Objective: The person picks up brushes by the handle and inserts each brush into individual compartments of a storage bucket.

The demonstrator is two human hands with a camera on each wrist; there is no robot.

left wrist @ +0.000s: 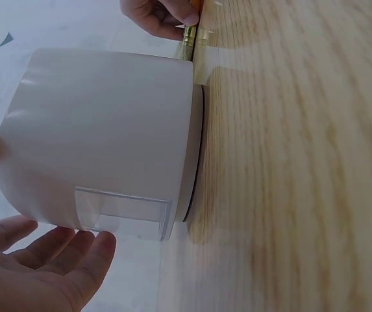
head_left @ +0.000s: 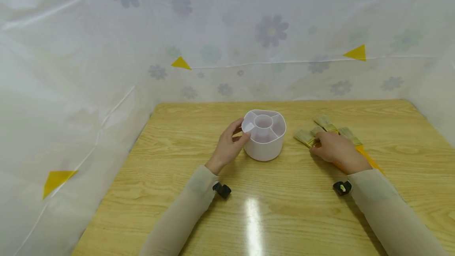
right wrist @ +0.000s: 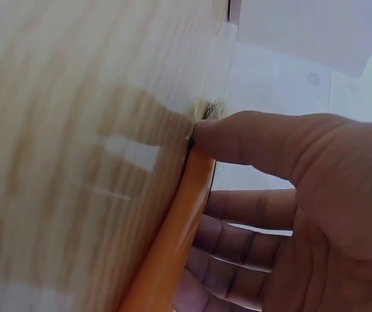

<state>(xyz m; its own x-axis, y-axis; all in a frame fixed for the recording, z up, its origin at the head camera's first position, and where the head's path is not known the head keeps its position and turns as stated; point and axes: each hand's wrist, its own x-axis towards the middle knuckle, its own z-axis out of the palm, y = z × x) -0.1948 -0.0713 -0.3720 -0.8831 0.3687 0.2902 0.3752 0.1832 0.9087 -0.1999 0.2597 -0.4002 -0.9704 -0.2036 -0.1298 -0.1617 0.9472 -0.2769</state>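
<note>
The compartmented white holder (head_left: 264, 151) stands upright on the wooden table (head_left: 199, 121) and is held at its left side between the thumb and fingers of the left hand (head_left: 227, 145). A clear rectangular pocket (left wrist: 134, 211) is fitted to its wall, near the fingertips. An orange-handled brush (right wrist: 173, 240) is pinched near its bristle end by the right hand (head_left: 337, 149); further brushes (head_left: 348, 134) are positioned just beside it.

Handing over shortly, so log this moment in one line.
left hand: holds upright white organizer | right hand: pinches orange-handled brush | other brushes: on table
</note>
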